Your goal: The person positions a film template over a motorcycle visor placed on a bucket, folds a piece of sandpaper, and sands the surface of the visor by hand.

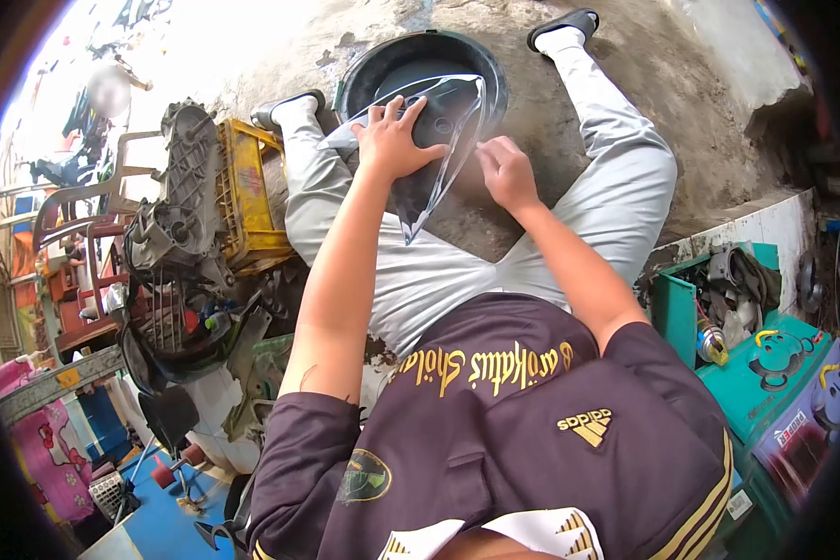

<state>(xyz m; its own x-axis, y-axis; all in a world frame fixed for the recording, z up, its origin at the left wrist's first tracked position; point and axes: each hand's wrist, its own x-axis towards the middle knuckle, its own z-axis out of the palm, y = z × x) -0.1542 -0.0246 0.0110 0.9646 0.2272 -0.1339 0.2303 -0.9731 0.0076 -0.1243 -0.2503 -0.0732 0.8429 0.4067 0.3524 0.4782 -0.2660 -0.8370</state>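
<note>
A clear, roughly triangular plastic cover, which looks like a headlight lens, lies tilted over a round black basin, its pointed end toward me. My left hand rests on the cover with fingers spread and thumb stretched toward its right part. Just beyond the cover's right edge is my right hand, its fingers curled together in a pinch. Whatever it may hold is too small or hidden to make out, and I cannot tell whether its fingertips touch the edge.
Left of my leg stand a yellow crate and a metal engine casing. A green toolbox with a spray can is at the right, beside a teal case. My legs spread on either side of the basin on stained concrete.
</note>
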